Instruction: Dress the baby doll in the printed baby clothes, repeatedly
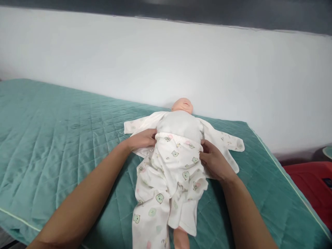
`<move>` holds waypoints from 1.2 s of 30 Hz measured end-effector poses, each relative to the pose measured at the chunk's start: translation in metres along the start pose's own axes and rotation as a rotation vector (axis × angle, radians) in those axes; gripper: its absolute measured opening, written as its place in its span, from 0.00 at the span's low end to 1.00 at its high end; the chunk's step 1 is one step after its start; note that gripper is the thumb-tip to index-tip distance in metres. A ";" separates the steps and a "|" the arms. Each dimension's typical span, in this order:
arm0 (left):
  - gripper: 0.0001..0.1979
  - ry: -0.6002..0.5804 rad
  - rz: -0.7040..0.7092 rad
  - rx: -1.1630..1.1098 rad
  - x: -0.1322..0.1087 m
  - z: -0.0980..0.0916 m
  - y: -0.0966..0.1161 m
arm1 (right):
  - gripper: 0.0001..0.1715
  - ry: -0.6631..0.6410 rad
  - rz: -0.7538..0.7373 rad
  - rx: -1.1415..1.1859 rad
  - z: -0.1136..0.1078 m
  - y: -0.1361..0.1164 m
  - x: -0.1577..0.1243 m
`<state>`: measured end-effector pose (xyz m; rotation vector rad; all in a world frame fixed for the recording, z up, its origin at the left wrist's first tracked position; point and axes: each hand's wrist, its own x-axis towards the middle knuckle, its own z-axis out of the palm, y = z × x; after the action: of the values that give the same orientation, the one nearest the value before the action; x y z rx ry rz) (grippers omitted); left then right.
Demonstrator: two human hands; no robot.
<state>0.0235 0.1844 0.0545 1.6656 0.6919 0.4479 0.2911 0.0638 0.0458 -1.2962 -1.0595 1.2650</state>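
Note:
A baby doll lies on its back, head toward the wall. It wears white printed pants pulled up to its belly, and a white long-sleeved top lies spread open under its grey-white torso. At the left side of the waistband, my left hand pinches the fabric edge. My right hand grips the waistband at the right side, its fingertips partly hidden by cloth. One bare doll leg shows below the shorter-lying pant leg; the other pant leg covers its leg.
A green quilted cover lies beneath the doll, its piped edge running down the right. Behind it stands a white wall. A red plastic object is beyond the right edge.

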 end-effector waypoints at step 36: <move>0.05 0.206 -0.046 -0.086 0.008 0.013 -0.013 | 0.14 0.115 -0.109 -0.092 -0.006 0.014 0.008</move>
<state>0.0351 0.1816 0.0386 1.5330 0.8493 0.6140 0.2970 0.0693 0.0303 -1.3453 -1.1016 1.0589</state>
